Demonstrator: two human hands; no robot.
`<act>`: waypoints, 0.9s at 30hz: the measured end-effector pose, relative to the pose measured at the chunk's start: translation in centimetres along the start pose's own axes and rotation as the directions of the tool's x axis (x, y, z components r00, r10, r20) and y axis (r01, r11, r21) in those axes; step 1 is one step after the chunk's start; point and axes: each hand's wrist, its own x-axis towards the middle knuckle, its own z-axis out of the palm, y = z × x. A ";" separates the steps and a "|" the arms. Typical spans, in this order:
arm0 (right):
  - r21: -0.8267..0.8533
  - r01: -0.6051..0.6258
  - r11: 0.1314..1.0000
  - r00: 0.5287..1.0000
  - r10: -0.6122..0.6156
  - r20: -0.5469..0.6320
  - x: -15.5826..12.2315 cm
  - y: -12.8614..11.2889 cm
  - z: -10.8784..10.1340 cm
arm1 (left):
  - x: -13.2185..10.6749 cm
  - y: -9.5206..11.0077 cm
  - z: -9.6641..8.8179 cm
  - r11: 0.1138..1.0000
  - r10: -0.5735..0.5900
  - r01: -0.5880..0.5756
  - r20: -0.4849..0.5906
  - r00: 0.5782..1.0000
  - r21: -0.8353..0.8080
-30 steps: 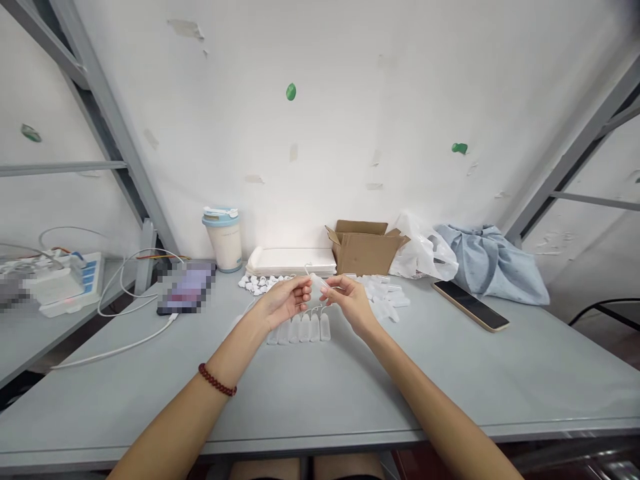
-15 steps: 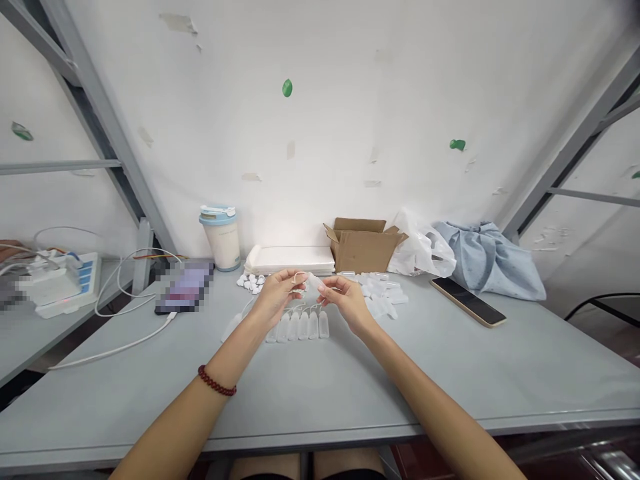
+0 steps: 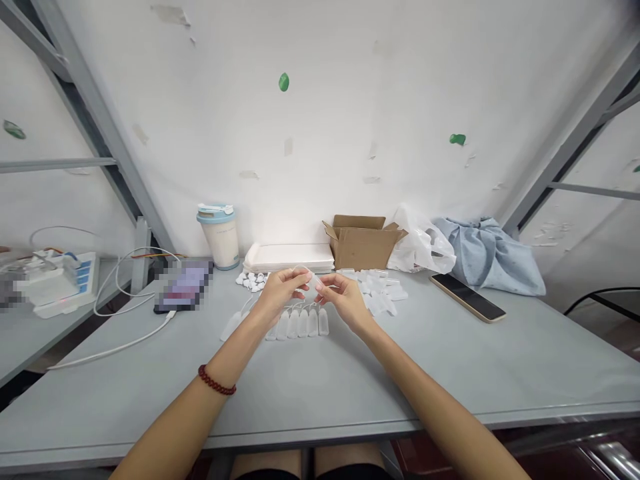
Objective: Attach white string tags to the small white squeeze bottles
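Note:
My left hand (image 3: 281,293) pinches a small white piece with a thin white cord looping above the fingertips. Opposite it, the closed fingers of my right hand (image 3: 346,300) grip a small translucent plastic sleeve (image 3: 313,283), and the two sets of fingertips almost meet around it. Below the hands, several corded translucent sleeves (image 3: 303,324) lie side by side in a row, partly covered by the left wrist. Small white caps or clips (image 3: 249,281) are heaped beyond my left hand. Loose translucent sleeves (image 3: 385,293) are piled right of my right hand.
Along the wall stand a lidded cup (image 3: 220,237), a stack of white trays or pads (image 3: 290,257), an open cardboard box (image 3: 364,249), a white plastic bag (image 3: 420,247) and a blue cloth bundle (image 3: 493,257). Phones lie left (image 3: 184,287) and right (image 3: 467,298); white cables trail leftward.
My fingertips have drawn slightly closer together around the translucent sleeve, and less of it shows. The cord loop now arches above the left fingers. The camera view has shifted slightly.

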 end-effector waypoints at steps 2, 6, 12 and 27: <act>-0.142 0.076 0.987 0.995 -0.085 -0.057 0.0 0.5 0.0 | 0.0 -0.1 0.2 1.000 0.004 -0.004 -0.012 1.000 0.020; -0.483 0.245 0.841 0.949 -0.311 -0.060 -0.1 1.4 -0.1 | -0.1 -0.4 0.6 0.997 0.043 -0.041 -0.034 0.998 0.067; -0.484 0.240 0.841 0.959 -0.283 -0.017 -0.3 1.2 0.1 | 0.0 -0.7 0.9 0.989 0.108 -0.099 -0.074 0.991 0.113; 0.183 -0.309 0.933 0.950 0.295 0.099 0.6 -1.4 -1.7 | -0.8 -1.5 1.6 0.380 0.512 -0.581 0.360 0.780 0.719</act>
